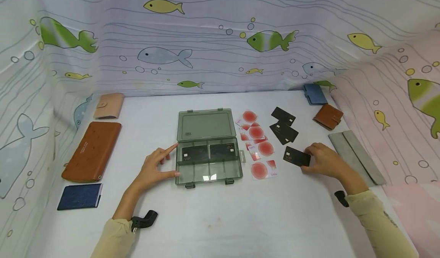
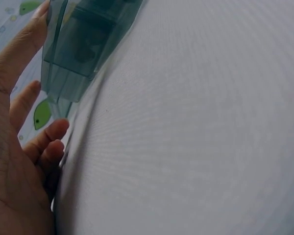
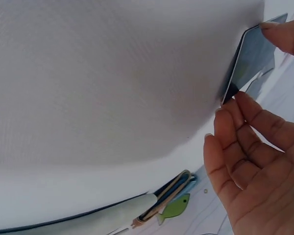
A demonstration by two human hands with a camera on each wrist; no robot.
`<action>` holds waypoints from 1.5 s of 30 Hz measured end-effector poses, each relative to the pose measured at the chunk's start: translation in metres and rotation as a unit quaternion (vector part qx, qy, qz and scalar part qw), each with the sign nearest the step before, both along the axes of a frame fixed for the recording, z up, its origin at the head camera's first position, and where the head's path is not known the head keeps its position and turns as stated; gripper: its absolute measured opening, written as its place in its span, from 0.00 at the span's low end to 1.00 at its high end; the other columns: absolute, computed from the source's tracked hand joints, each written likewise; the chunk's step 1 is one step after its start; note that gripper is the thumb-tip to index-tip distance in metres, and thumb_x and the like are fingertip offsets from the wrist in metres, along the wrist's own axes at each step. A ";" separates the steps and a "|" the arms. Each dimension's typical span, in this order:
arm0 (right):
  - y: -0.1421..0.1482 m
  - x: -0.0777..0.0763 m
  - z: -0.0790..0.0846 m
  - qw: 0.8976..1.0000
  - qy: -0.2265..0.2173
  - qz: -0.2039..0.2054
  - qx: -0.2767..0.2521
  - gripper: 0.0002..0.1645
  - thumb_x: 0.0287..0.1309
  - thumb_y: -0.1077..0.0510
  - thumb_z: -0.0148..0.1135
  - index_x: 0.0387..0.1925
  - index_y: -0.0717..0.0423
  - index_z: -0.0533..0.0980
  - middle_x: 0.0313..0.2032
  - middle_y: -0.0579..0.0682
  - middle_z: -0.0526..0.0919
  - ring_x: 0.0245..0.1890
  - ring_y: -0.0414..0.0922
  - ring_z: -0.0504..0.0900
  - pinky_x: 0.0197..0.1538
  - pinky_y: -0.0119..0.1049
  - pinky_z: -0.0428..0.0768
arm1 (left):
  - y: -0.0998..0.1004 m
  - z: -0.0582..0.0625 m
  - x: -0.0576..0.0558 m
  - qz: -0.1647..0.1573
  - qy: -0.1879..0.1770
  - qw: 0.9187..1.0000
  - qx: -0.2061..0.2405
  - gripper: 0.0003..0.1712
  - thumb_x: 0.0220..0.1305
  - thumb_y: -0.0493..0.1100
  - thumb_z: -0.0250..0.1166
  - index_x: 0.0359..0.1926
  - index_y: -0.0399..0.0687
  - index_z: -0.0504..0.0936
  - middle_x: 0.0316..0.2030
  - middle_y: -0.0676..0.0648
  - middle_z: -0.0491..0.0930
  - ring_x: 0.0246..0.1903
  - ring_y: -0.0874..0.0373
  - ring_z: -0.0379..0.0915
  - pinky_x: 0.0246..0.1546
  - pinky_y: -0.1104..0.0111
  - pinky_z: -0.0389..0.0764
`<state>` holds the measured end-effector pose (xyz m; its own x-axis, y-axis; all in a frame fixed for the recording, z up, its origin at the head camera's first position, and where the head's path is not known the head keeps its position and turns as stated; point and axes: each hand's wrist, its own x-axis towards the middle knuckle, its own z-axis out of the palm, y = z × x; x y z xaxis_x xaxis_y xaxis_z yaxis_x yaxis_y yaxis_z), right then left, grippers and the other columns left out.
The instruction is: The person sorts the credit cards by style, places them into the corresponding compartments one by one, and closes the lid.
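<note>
A translucent grey-green plastic organizer box [image 1: 204, 170] lies with its lid [image 1: 206, 124] folded back. Black VIP cards [image 1: 195, 153] lie in its upper compartments. My left hand [image 1: 152, 170] is spread at the box's left side, thumb and forefinger touching its edge; the left wrist view shows this hand [image 2: 14, 127] beside the box wall [image 2: 63, 83]. Between thumb and fingers my right hand [image 1: 323, 159] pinches a black VIP card [image 1: 295, 156] by its right end. In the right wrist view the card [image 3: 255, 54] stands tilted in this hand [image 3: 264, 161].
Red-and-white cards [image 1: 259, 170] form a column right of the box, with several black cards [image 1: 284, 131] beyond. Wallets edge the right: blue [image 1: 315, 93], brown [image 1: 328, 116], grey [image 1: 355, 156]. Leftward lie a beige wallet [image 1: 109, 106], a long brown wallet [image 1: 92, 151] and a navy one [image 1: 80, 196].
</note>
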<state>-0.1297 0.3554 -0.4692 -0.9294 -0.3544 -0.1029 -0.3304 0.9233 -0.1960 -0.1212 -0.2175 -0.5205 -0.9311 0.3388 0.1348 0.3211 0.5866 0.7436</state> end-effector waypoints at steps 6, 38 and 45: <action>-0.002 0.000 0.000 1.000 0.019 0.018 0.000 0.31 0.37 0.48 0.76 0.39 0.68 0.80 0.36 0.56 0.81 0.39 0.53 0.78 0.47 0.52 0.78 | -0.001 0.000 -0.001 0.005 0.000 1.000 0.003 0.54 0.45 0.49 0.81 0.74 0.62 0.65 0.38 0.50 0.68 0.34 0.59 0.56 0.43 0.56 0.52; -0.121 -0.035 0.024 0.982 0.056 0.126 -0.131 0.31 0.39 0.49 0.76 0.43 0.65 0.81 0.42 0.54 0.80 0.43 0.48 0.76 0.46 0.46 0.80 | -0.002 0.003 0.001 0.008 -0.009 1.000 -0.006 0.54 0.44 0.52 0.81 0.73 0.63 0.65 0.37 0.50 0.67 0.33 0.58 0.56 0.43 0.58 0.52; -0.158 -0.047 0.029 0.967 0.081 0.193 -0.143 0.27 0.38 0.48 0.74 0.38 0.61 0.79 0.38 0.51 0.78 0.39 0.45 0.74 0.45 0.42 0.77 | -0.001 0.002 0.000 0.004 0.001 1.000 -0.008 0.54 0.44 0.51 0.81 0.73 0.62 0.66 0.37 0.50 0.67 0.33 0.59 0.56 0.40 0.61 0.53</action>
<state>-0.1763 0.1969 -0.4404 -0.7173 -0.6711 0.1872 -0.6881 0.6403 -0.3413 -0.1213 -0.2185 -0.5183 -0.9336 0.3337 0.1304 0.3173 0.6013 0.7333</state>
